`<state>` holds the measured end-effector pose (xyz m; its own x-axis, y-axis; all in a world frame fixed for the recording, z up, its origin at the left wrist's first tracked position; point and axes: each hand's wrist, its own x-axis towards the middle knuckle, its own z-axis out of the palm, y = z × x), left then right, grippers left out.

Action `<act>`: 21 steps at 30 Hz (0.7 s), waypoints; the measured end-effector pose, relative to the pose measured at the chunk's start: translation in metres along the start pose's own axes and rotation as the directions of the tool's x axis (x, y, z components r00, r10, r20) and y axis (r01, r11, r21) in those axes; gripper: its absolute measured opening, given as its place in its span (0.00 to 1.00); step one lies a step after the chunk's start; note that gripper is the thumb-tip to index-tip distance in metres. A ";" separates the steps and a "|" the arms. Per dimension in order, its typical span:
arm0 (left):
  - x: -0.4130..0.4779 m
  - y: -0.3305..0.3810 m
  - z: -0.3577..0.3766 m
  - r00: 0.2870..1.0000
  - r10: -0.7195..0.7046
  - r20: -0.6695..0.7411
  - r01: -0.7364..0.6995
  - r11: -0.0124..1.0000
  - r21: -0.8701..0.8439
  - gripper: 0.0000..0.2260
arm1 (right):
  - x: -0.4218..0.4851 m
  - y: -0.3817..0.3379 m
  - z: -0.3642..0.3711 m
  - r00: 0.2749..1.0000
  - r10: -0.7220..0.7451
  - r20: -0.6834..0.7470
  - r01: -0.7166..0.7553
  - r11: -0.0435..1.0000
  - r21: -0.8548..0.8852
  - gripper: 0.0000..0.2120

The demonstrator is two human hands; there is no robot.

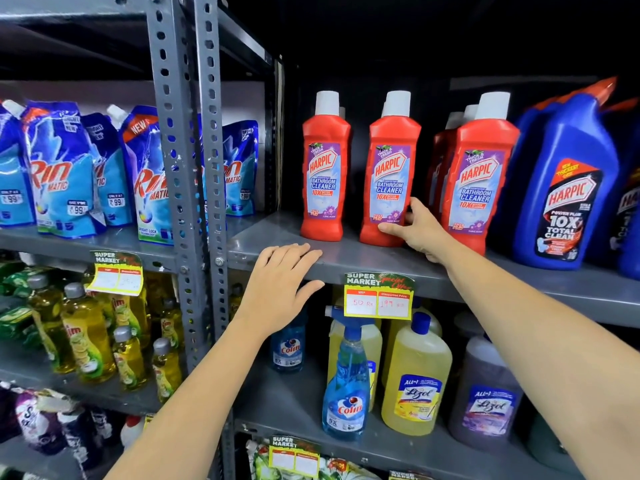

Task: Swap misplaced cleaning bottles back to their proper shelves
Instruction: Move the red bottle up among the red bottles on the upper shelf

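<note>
Red Harpic bathroom-cleaner bottles with white caps stand on the upper grey shelf (277, 244). My right hand (420, 230) wraps the base of the middle red bottle (391, 168), thumb in front and fingers behind it. Another red bottle (325, 168) stands to its left, and a row of red bottles (479, 174) stands to its right. My left hand (280, 285) rests flat on the shelf's front edge, fingers apart, holding nothing. On the shelf below stand a blue Colin spray bottle (346, 386) and a yellow Lizol bottle (415, 382).
Blue Harpic toilet-cleaner bottles (568, 188) fill the upper shelf's right end. Rin pouches (69, 174) sit left of the perforated steel post (194, 168). Yellow dish-liquid bottles (86, 334), a small Colin refill (287, 344) and a purple Lizol bottle (485, 396) stand lower down. A price tag (379, 299) hangs from the shelf edge.
</note>
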<state>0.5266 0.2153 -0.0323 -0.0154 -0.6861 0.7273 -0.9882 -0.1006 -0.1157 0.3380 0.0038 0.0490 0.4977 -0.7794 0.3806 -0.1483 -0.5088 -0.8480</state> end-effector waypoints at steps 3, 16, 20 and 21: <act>0.000 0.000 0.000 1.000 0.004 -0.009 -0.004 1.000 -0.003 0.21 | 0.000 0.001 0.000 1.000 -0.011 0.009 0.011 1.000 0.012 0.32; -0.002 0.002 -0.002 0.999 0.033 -0.007 -0.033 0.999 -0.007 0.22 | -0.007 -0.008 -0.004 0.900 -0.241 -0.363 0.208 0.970 -0.129 0.35; -0.014 0.007 0.005 1.000 -0.004 -0.007 0.004 1.000 0.007 0.28 | -0.040 -0.035 -0.002 0.599 -0.348 -0.721 0.484 0.875 -0.020 0.17; -0.022 0.008 0.009 1.000 -0.016 -0.016 0.016 1.000 0.012 0.29 | -0.054 -0.039 -0.001 0.544 -0.364 -0.756 0.541 0.841 -0.016 0.10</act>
<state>0.5201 0.2227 -0.0552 -0.0022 -0.6727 0.7400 -0.9864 -0.1200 -0.1120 0.3164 0.0653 0.0614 -0.3217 -0.5150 0.7946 0.1315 -0.8553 -0.5011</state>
